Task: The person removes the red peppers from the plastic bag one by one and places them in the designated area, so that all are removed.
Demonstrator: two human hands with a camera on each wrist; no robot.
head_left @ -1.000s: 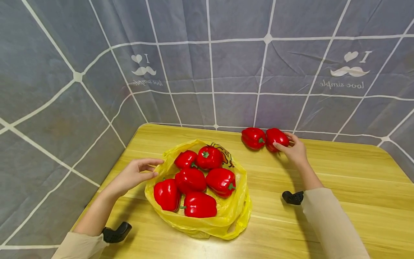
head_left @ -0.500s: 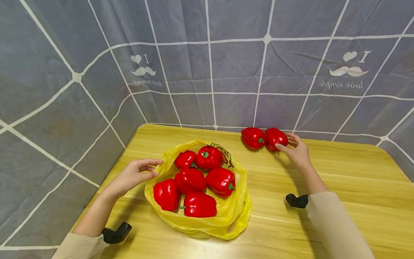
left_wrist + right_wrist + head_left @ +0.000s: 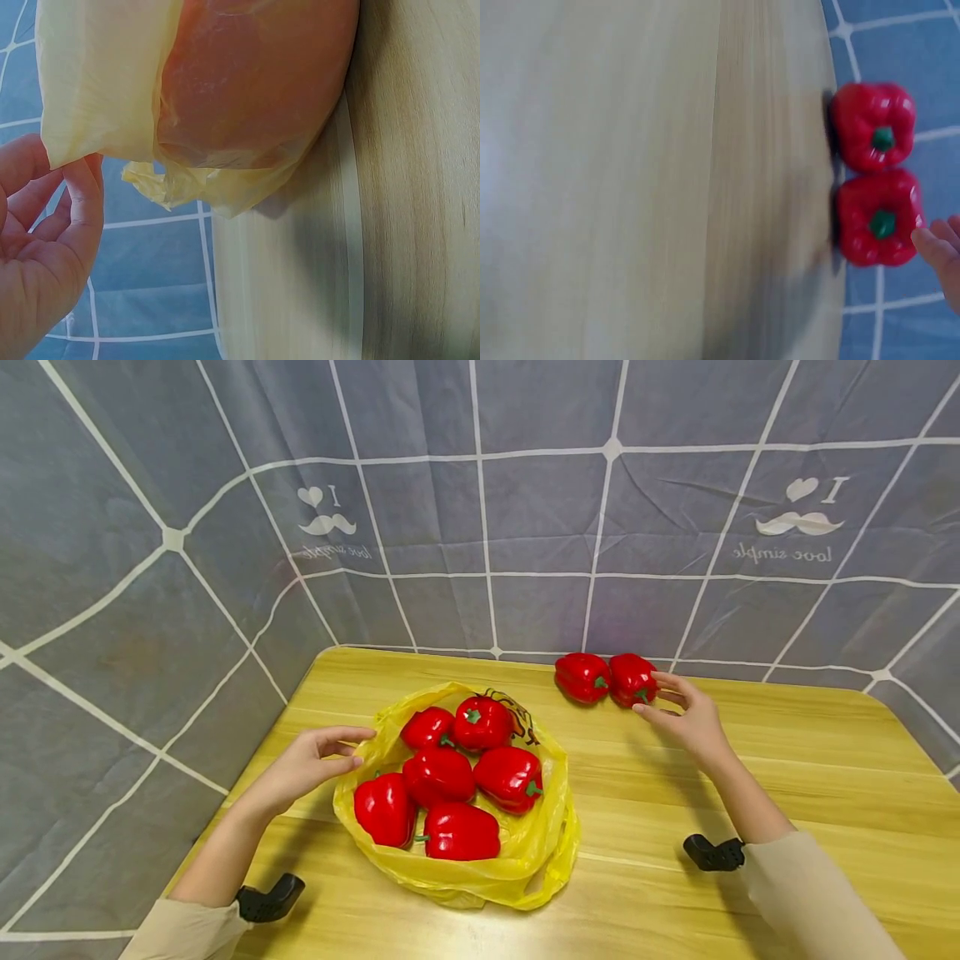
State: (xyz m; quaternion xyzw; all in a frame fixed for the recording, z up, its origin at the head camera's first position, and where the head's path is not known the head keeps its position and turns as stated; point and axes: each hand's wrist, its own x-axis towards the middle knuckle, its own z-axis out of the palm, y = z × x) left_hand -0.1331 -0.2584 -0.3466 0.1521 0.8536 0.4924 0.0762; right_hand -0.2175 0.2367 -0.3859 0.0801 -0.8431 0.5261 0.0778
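Observation:
My left hand (image 3: 303, 768) pinches the left rim of a yellow plastic bag (image 3: 420, 872) between thumb and fingertips; the left wrist view shows the bag's edge (image 3: 97, 127) caught there. Several shiny red bell peppers (image 3: 438, 777) with green stems lie inside the open bag. At the back of the table two more red peppers sit side by side, a left one (image 3: 581, 677) and a right one (image 3: 632, 679). Beside the right one is my right hand (image 3: 692, 724), its fingers parted and holding nothing, fingertips close to the pepper's side. In the right wrist view both stems face the camera.
The wooden table (image 3: 810, 752) runs up to a grey tile-patterned curtain (image 3: 547, 527) at the back and left. A black wrist device (image 3: 270, 900) is on the left forearm, another (image 3: 712, 853) on the right.
My right hand has let go of the right pepper and drawn back to the right and nearer. That pepper has turned so its stem shows. The left hand stays on the bag rim.

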